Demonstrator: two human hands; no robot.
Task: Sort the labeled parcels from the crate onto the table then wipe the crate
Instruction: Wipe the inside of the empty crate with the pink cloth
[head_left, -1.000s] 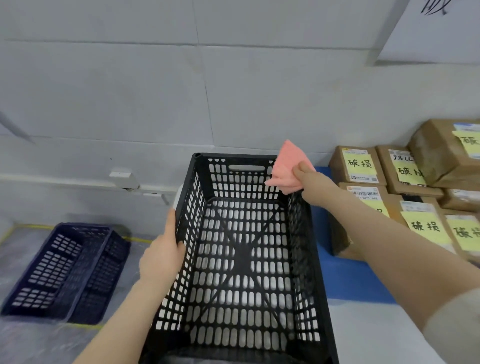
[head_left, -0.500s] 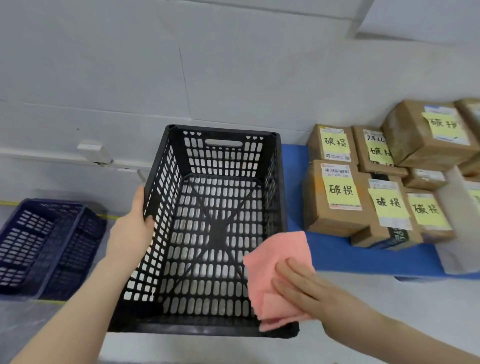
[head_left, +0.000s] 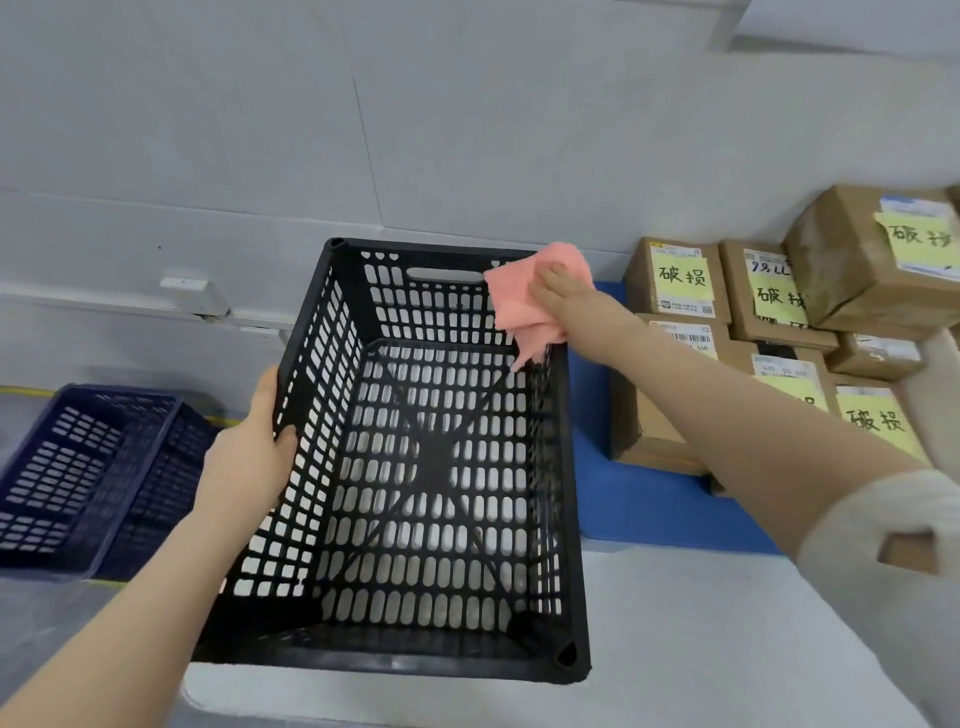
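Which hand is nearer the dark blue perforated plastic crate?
Left. The left hand grips the black perforated plastic crate's left wall, beside the blue crate; the right hand holds a pink cloth against the black crate's far right corner.

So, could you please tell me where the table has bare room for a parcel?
Bare white tabletop lies right of the black crate, in front of the blue mat. A strip of mat is free between crate and parcels. Crowded: the back right, where parcels are stacked, and the crate's far right corner, where the right hand holds the pink cloth.
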